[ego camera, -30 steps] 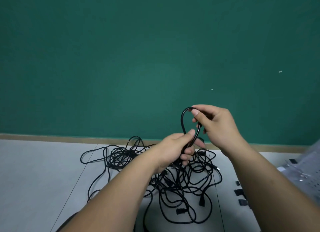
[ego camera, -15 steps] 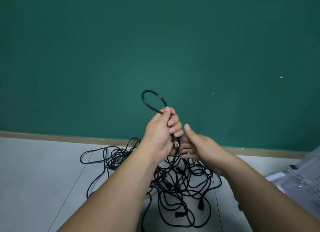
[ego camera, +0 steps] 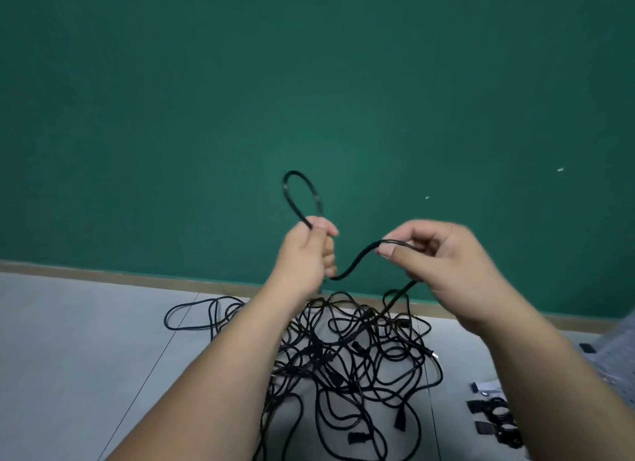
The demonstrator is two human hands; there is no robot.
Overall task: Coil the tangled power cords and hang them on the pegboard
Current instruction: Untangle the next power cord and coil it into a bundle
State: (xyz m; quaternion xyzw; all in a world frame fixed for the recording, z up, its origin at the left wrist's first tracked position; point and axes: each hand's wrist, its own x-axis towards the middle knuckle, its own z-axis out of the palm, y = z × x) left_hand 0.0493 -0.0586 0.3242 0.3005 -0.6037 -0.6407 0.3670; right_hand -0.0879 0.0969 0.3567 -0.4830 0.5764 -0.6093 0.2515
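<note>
A tangled pile of black power cords (ego camera: 357,361) lies on the grey floor below my hands. My left hand (ego camera: 304,258) grips one black cord, and a small loop (ego camera: 292,199) of it stands up above my fist. From the fist the same cord (ego camera: 357,261) curves right to my right hand (ego camera: 443,258), which pinches it between thumb and fingers. Below my right hand the cord drops down into the pile. The pegboard (ego camera: 618,350) shows only as a pale perforated sheet at the right edge.
A dark green wall (ego camera: 309,99) with a wooden skirting strip (ego camera: 103,271) stands right behind the pile. Several small black straps or clips (ego camera: 494,416) lie on the floor at the lower right, beside the pegboard. Grey floor tiles (ego camera: 86,357) stretch to the left.
My right hand has slid along the cord to the right and up, away from my left hand. A stretch of cord now spans between them. The loop above my left fist remains.
</note>
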